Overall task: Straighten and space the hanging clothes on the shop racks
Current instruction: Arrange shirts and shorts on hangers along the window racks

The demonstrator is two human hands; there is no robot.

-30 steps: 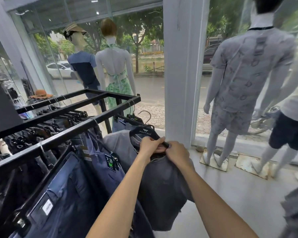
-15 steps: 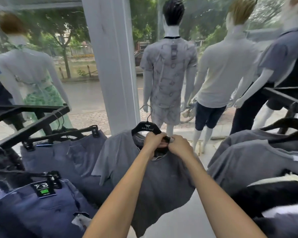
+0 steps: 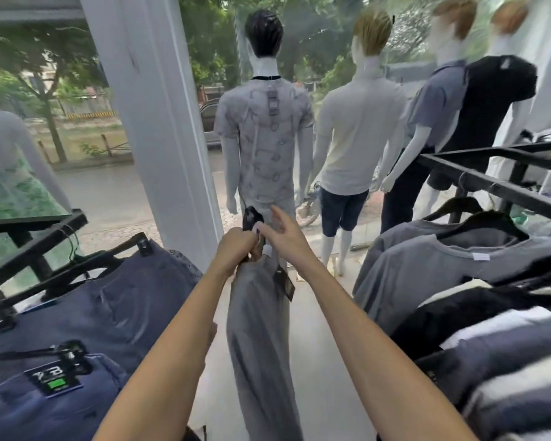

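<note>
We'd swung the grey shirt (image 3: 261, 338) edge-on vs. half a sec before — it hung between the two racks, off both rails. Left hand (image 3: 236, 249) was clenched on its hanger (image 3: 251, 218); right hand (image 3: 283, 237) touched it w/ fingers loose. Prob. headed for the right rack (image 3: 490, 183).

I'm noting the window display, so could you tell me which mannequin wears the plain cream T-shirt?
The blond mannequin, second from the pillar; its neighbours wear patterned grey and blue.

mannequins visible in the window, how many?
5, maybe more hidden. One at far left edge, cropped; black-haired patterned-shirt one centre; blond cream-tee one; blue-shirt one; black-top one far right, blurred.
</note>
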